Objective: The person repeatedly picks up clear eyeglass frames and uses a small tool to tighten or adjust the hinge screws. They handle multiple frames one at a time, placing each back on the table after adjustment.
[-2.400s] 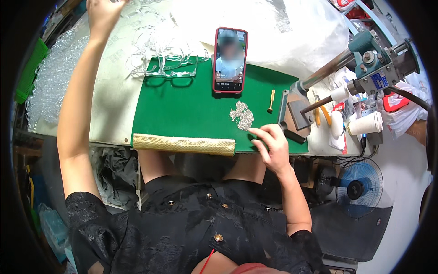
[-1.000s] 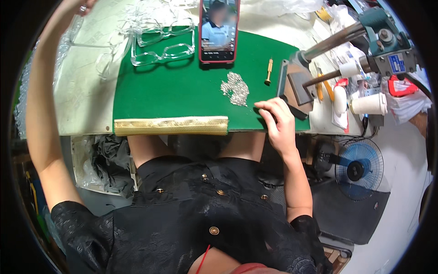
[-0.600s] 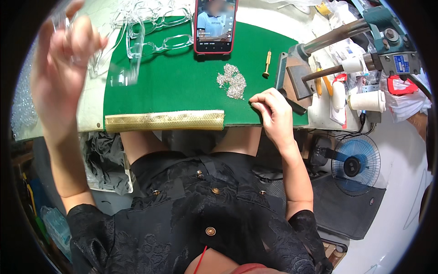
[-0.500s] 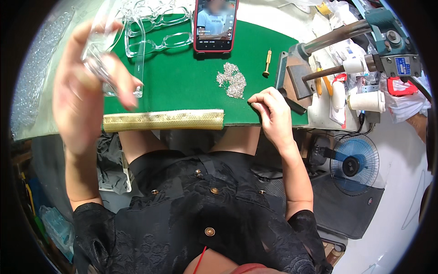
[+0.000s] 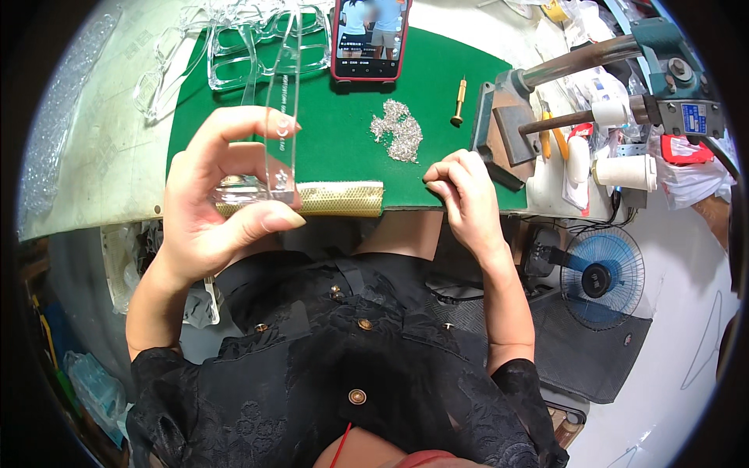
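Observation:
My left hand is raised over the near edge of the green mat. Its thumb and fingers curl round a clear plastic eyeglass frame, whose temple arm points up and away. Fingers hide part of this frame. My right hand rests at the mat's front edge with thumb and forefinger pinched together; what lies in the pinch is too small to make out. Just beyond it is a loose pile of tiny silvery pieces. A small brass-coloured screwdriver lies farther right.
More clear eyeglass frames lie at the far left, beside a propped phone. A gold mesh-patterned roll borders the front edge. The bench press stands at right, near a white cup. A fan is below the table.
My left hand has come down, nearer and to the right, turning the clear eyeglass frame so its temple arm stands up. My right hand has hardly moved.

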Available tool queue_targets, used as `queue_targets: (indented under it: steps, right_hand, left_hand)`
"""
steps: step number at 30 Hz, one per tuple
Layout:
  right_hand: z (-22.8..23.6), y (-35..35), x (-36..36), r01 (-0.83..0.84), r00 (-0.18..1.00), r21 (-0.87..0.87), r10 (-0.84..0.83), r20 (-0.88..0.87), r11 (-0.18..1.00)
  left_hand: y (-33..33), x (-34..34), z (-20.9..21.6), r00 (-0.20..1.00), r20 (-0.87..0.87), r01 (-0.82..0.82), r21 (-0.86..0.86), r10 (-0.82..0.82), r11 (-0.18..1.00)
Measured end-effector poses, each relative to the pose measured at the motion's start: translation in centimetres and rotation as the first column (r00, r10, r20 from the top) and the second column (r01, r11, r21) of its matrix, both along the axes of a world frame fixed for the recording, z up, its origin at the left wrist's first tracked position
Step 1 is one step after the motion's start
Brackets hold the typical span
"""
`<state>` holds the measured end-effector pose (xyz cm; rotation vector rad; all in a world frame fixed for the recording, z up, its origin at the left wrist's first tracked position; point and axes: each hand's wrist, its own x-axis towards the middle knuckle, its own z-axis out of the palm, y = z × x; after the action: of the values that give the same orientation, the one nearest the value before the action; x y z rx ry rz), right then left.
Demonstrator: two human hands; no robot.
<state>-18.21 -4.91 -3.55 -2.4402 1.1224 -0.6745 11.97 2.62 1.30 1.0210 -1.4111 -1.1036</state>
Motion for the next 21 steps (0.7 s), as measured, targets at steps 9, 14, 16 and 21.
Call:
queue_targets:
  steps: [9, 14, 16, 21]
  right_hand:
    - [-0.6, 1.2, 1.3, 0.174, 0.981, -0.136, -0.183, -0.06, 0.975]
    - [-1.1, 1.4, 1.7, 0.197, 0.972, -0.189, -0.217, -0.091, 0.962]
    - [-1.3, 1.4, 1.8, 0.196, 0.973, -0.19, -0.214, -0.082, 0.962]
    - [-0.6, 0.7, 0.6, 0.123, 0.99, -0.023, -0.121, 0.067, 0.992]
  left_hand:
    - [-0.9, -0.2, -1.2, 0.98, 0.15, 0.168, -0.293, -0.128, 0.941]
    - [-1.3, -1.0, -2.2, 0.983, 0.149, 0.16, -0.398, -0.108, 0.903]
    - [-1.3, -1.7, -1.9, 0.986, 0.14, 0.141, -0.411, -0.09, 0.901]
    - [-1.4, -3.7, -0.8, 0.985, 0.114, 0.161, -0.302, -0.132, 0.94]
